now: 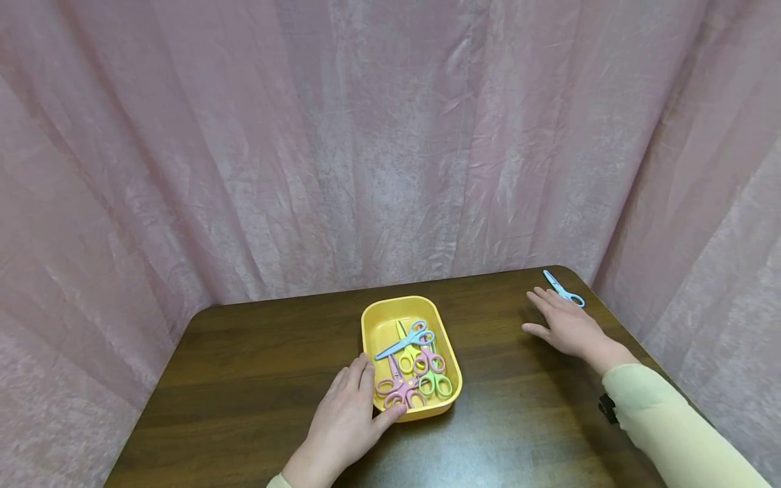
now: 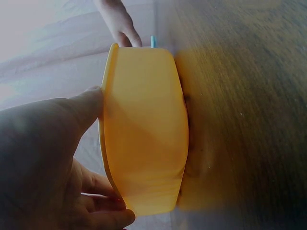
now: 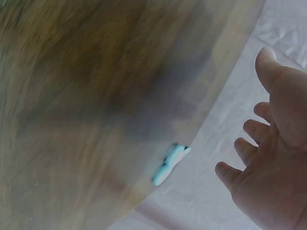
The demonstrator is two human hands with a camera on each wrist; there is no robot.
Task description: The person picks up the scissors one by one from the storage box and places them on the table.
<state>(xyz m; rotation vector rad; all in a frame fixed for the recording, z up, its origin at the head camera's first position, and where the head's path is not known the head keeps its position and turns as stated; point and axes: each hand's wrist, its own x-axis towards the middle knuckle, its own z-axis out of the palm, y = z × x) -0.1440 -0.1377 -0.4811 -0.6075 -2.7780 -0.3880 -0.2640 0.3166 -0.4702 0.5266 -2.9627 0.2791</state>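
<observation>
My left hand [image 1: 346, 413] rests against the near left corner of a yellow tray [image 1: 450, 362]. Its fingers touch the left rim and its thumb lies over the near rim. Several scissors lie in the tray: blue scissors [image 1: 396, 346] on top, with pink scissors [image 1: 399, 390], green scissors [image 1: 436, 385] and yellow ones among them. At the far right corner of the table, blue scissors [image 1: 563, 287] lie flat. My right hand [image 1: 567, 324] hovers just in front of them, fingers extended and nothing held. The right wrist view shows these scissors apart from the fingers.
The dark wooden table [image 1: 244, 379] has its far edge close to a pink curtain [image 1: 378, 149]. More curtain hangs at both sides. A dark band-like object [image 1: 607, 408] is on the right wrist, by the pale sleeve [image 1: 677, 427].
</observation>
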